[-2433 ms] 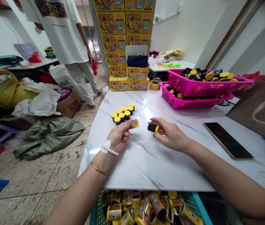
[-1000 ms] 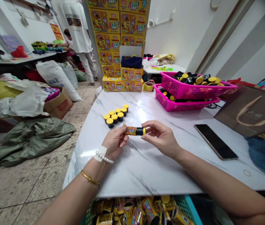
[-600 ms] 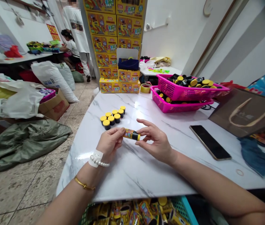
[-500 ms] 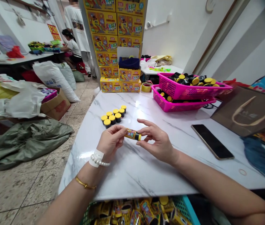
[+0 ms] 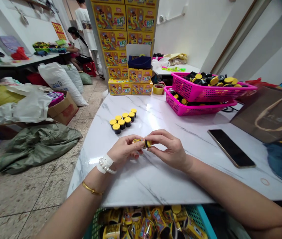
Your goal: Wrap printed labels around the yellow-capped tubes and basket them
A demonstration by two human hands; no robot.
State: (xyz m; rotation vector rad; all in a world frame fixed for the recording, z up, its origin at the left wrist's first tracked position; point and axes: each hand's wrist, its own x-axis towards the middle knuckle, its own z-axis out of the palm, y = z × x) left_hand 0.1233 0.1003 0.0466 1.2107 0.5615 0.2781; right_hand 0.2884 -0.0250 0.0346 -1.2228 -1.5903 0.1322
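Over the white marble table [image 5: 155, 179], my left hand [image 5: 124, 152] and my right hand [image 5: 168, 147] meet around one small cylinder [image 5: 143, 142]. It is black with a yellow cap and a printed yellow sleeve. The left fingers pinch the sleeve end; the right fingers are closed on the capped end. Most of the cylinder is hidden by my fingers. Beyond the left hand, several yellow-capped black cylinders [image 5: 123, 120] stand upright in two rows.
Two stacked pink baskets [image 5: 200, 94] of capped cylinders sit at the back right. A phone [image 5: 231, 148] and a brown paper bag [image 5: 267, 113] lie to the right. A teal basket [image 5: 153, 224] of printed sleeves sits below the table edge. Yellow cartons [image 5: 126, 43] stand behind; people are at a far table.
My hands held a sleeve and a cylinder apart, then brought them together. The sleeve has slid over the cylinder and my hands have closed in until the fingers nearly touch.
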